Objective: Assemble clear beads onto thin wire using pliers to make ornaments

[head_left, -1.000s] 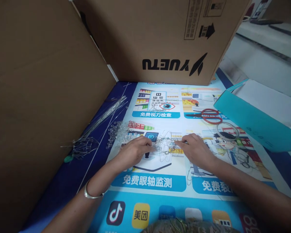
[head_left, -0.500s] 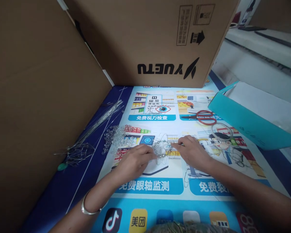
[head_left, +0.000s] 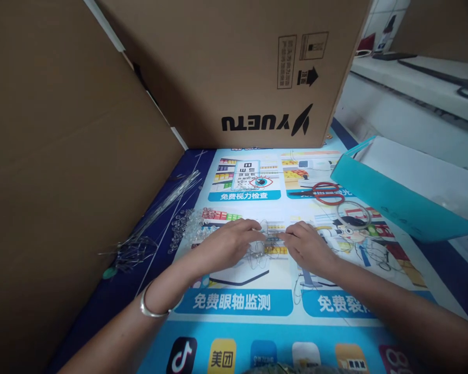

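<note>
Between my two hands lies a tangle of thin looped wire with small clear bits on it, low over the printed mat. My left hand, a silver bangle on its wrist, is closed in a pinch at the upper left of the loops. From the other side my right hand pinches the wire at its right end, the thumb and index finger together. The fingertips are close to each other. Left of my left hand spreads a pile of clear beads.
Red-handled scissors and a pale ring-shaped coil lie at right, near a teal box. A bundle of thin wires lies at far left. Cardboard panels rise behind and left. More looped wire rests beyond my right forearm.
My left hand has moved right and slightly up, closer to my right hand, onto the upper part of the wire loops. My right hand stays nearly in place. The camera view has shifted slightly.
</note>
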The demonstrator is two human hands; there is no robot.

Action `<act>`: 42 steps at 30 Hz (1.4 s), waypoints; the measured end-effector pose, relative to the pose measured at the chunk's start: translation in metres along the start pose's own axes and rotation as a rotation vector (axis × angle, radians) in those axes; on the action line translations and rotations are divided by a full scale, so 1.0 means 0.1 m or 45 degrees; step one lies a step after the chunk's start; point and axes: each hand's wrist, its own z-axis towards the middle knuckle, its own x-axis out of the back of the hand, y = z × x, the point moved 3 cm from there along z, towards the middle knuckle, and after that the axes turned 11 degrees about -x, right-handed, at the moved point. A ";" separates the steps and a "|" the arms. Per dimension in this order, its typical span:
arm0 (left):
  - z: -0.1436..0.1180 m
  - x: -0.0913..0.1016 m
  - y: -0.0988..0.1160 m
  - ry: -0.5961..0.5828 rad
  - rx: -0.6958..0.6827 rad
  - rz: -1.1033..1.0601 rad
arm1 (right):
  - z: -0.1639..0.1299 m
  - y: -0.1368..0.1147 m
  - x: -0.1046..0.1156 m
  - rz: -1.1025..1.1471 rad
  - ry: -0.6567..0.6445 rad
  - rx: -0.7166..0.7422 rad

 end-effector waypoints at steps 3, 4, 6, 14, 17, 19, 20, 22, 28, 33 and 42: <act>0.09 0.01 0.01 -0.076 -0.071 0.043 | 0.01 0.00 0.01 0.038 0.019 -0.004; 0.11 0.01 0.01 -0.094 -0.099 0.068 | 0.01 0.00 0.02 0.047 0.022 -0.005; 0.13 0.00 0.02 -0.138 -0.149 0.123 | 0.01 -0.01 0.03 0.058 0.019 -0.007; 0.19 -0.05 0.00 -0.184 -0.230 0.209 | 0.01 -0.01 0.03 0.068 0.038 0.005; 0.20 -0.08 -0.01 -0.172 -0.284 0.181 | 0.01 -0.01 0.04 0.081 0.041 0.007; 0.21 -0.10 -0.01 -0.171 -0.306 0.169 | 0.01 -0.01 0.04 0.079 0.042 0.012; 0.21 -0.11 -0.01 -0.180 -0.311 0.166 | 0.01 -0.01 0.04 0.077 0.042 0.016; 0.22 -0.13 -0.03 -0.204 -0.309 0.165 | 0.01 -0.01 0.04 0.075 0.046 0.024; 0.24 -0.16 -0.05 -0.229 -0.307 0.162 | 0.01 0.00 0.02 0.070 0.063 0.035; 0.24 -0.15 -0.06 -0.253 -0.273 0.114 | 0.02 0.00 0.03 0.073 0.058 0.020; 0.23 -0.11 -0.24 -0.154 -0.201 -0.001 | 0.01 0.00 0.04 0.098 0.015 -0.019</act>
